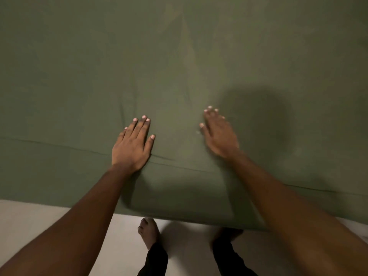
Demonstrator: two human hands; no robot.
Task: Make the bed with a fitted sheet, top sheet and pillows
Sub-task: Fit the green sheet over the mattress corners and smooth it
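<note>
The olive-green fabric sheet [179,56] lies spread flat, its edge hanging at 6 o'clock. The left hand [130,145] and blurred right hand [219,134] rest flat on it, fingers straight, gripping nothing.

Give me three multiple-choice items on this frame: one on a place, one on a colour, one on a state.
1. Where do the left hand and right hand lie?
A. on a pillow
B. on the sheet
C. on a chair

2. What colour is the sheet?
A. white
B. blue
C. green

3. How is the left hand?
A. flat, fingers straight
B. a fist
C. pinching a fold

Answers:
1 B: both palms rest on the sheet near its edge.
2 C: it is olive green all over.
3 A: its palm lies flat with the fingers extended.
</note>
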